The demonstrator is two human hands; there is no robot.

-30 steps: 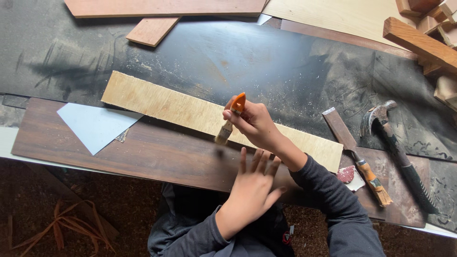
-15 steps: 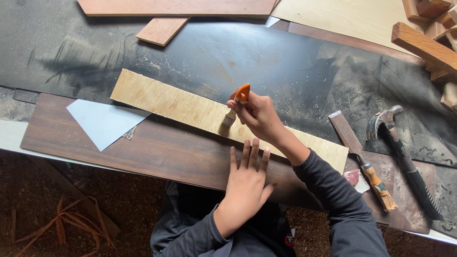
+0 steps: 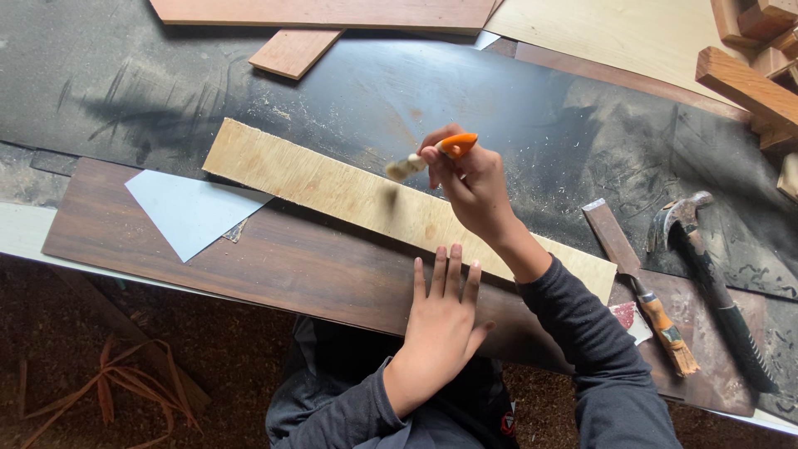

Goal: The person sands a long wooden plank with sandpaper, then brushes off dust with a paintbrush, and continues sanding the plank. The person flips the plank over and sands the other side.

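The right hand (image 3: 472, 185) is closed around the orange handle of a small brush (image 3: 426, 158), thumb and fingers clamped on it. The brush is short, with a bright orange grip and a pale, blurred tuft of bristles pointing left; it hangs just above the far long edge of the strip (image 3: 349, 193), about midway along it.

The strip is a long, narrow piece of pale plywood with a rough, speckled face. It lies slanted on the worktop (image 3: 166, 91), its left end farther from the person and its right end nearer, half on the dark dusty surface and half on the dark board (image 3: 274, 266).

The left hand (image 3: 440, 320) lies flat, palm down, fingers straight and close together, holding nothing; it presses on the dark board, with the fingertips just beside the strip's near edge.

A pale blue sheet (image 3: 187, 212) rests on the dark board near the strip's left end. Toward the right edge of the worktop lie a chisel (image 3: 640, 287) with a wooden handle and a hammer (image 3: 711, 283), side by side, well apart from the strip's middle.
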